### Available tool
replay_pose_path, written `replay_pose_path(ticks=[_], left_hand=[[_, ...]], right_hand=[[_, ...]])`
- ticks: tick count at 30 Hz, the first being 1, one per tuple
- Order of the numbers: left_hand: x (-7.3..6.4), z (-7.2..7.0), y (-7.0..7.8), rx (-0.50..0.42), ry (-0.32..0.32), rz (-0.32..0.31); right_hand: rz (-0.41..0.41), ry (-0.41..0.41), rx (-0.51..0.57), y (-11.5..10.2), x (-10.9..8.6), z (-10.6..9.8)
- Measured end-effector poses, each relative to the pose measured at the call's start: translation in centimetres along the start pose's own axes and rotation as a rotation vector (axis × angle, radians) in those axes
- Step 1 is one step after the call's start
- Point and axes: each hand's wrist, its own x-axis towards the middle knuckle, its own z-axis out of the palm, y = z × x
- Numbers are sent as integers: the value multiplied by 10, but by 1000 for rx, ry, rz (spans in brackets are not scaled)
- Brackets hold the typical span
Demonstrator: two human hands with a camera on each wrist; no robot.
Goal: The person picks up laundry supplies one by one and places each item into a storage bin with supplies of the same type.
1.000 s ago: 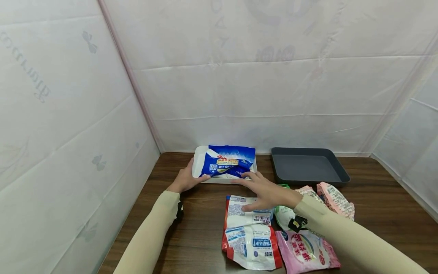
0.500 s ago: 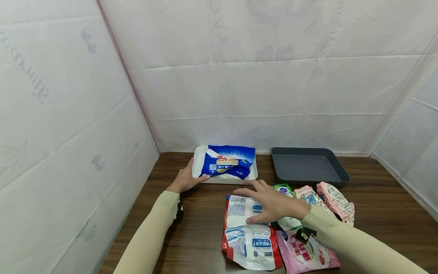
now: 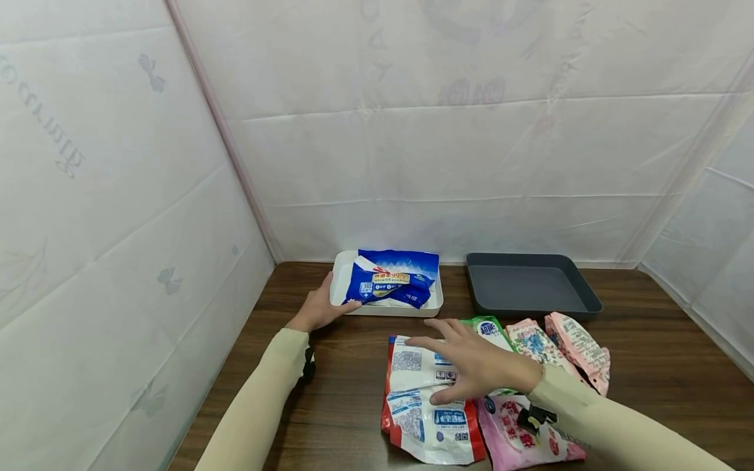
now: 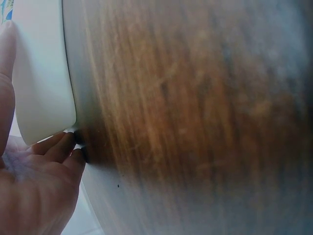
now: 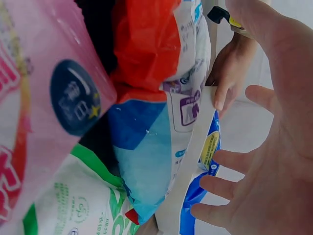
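My left hand (image 3: 321,307) holds the front left corner of a white tray (image 3: 389,311), its thumb along the front rim and its fingers at the side. A blue and white printed packet (image 3: 396,278) lies folded in that tray. My right hand (image 3: 480,356) hovers with spread fingers over printed pouches and grips nothing. Beneath it lie red and white pouches (image 3: 432,418), which seem to overlap. A green and white packet (image 3: 493,330) is partly covered by this hand. Nearer me lies a pink packet (image 3: 508,428), partly hidden by the right sleeve.
A dark grey tray (image 3: 527,284) stands at the back right, with nothing in it. In front of it lie a flowered pink packet (image 3: 535,343) and another pink packet (image 3: 582,350). White sheets (image 3: 406,163) hang behind and beside the wooden table (image 3: 341,392).
My right hand has drawn back from the white tray's front right corner, toward me and slightly right, over the pouches. My left hand has stayed at the tray's corner.
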Motion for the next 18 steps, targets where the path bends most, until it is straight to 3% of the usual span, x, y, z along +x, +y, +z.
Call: replay_pose_path(ticks=[18], left_hand=[[-1,-1,0,5,0,2]], right_hand=[[-20,4,-34,-4,-12,12]])
